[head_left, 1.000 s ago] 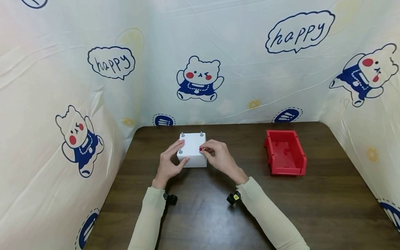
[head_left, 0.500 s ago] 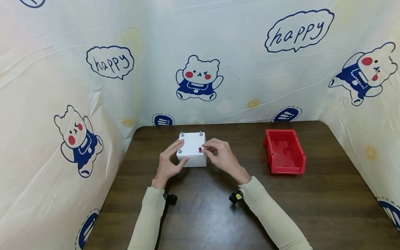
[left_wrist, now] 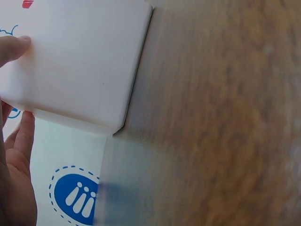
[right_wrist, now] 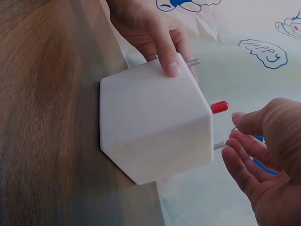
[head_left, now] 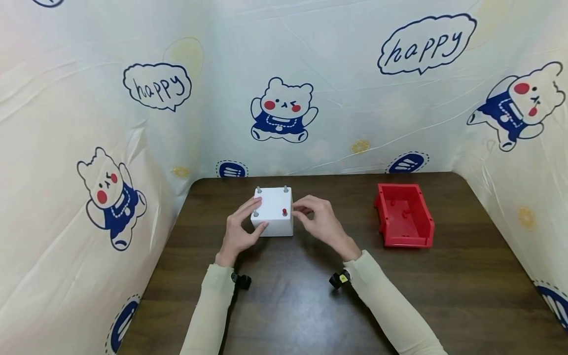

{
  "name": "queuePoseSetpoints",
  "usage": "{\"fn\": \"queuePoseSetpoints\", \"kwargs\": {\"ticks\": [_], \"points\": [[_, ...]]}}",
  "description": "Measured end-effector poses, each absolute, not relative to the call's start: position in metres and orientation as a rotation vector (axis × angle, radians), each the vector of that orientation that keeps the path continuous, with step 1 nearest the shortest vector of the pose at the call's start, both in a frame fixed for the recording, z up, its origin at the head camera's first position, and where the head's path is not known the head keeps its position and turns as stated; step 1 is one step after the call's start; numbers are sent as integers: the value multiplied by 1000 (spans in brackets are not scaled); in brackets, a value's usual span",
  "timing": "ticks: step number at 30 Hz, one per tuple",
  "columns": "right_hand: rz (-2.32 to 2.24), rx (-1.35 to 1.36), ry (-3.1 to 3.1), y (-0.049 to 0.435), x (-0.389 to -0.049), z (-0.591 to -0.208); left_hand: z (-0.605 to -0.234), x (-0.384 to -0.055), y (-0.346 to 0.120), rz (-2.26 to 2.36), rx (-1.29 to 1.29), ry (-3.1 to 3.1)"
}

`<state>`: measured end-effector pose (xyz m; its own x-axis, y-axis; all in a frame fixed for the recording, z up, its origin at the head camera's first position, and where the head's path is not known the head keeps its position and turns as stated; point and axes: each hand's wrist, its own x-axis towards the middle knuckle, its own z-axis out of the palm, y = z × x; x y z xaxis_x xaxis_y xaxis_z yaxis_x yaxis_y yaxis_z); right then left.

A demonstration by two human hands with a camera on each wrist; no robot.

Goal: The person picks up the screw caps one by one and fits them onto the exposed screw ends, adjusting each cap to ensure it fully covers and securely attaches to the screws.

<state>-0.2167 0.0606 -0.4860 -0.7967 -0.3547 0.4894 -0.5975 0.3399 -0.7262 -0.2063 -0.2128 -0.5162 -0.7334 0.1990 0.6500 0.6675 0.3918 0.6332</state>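
Observation:
A white box stands on the table with a short post at each top corner. Grey metal posts show bare at three corners; the near right one wears a small red cap. My left hand holds the box at its left, thumb on the near face and fingers along the side. Just right of the box hovers my right hand, thumb and fingers loosely bent, apart from the cap. Nothing shows between those fingertips.
To the right on the dark wooden table sits a red open bin with a few small red pieces inside. A printed cloth hangs round the back and sides of the table.
My right hand has let go of the red cap, which stays on the near right post, and has drawn off to the right. The left hand and box have kept their place.

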Motion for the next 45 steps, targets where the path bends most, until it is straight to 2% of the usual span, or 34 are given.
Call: {"fn": "queuePoseSetpoints", "kwargs": {"ticks": [45], "points": [[1395,697,-2295,102,-209,-485,-521,-208,-213,-1306,-715,-2207]]}}
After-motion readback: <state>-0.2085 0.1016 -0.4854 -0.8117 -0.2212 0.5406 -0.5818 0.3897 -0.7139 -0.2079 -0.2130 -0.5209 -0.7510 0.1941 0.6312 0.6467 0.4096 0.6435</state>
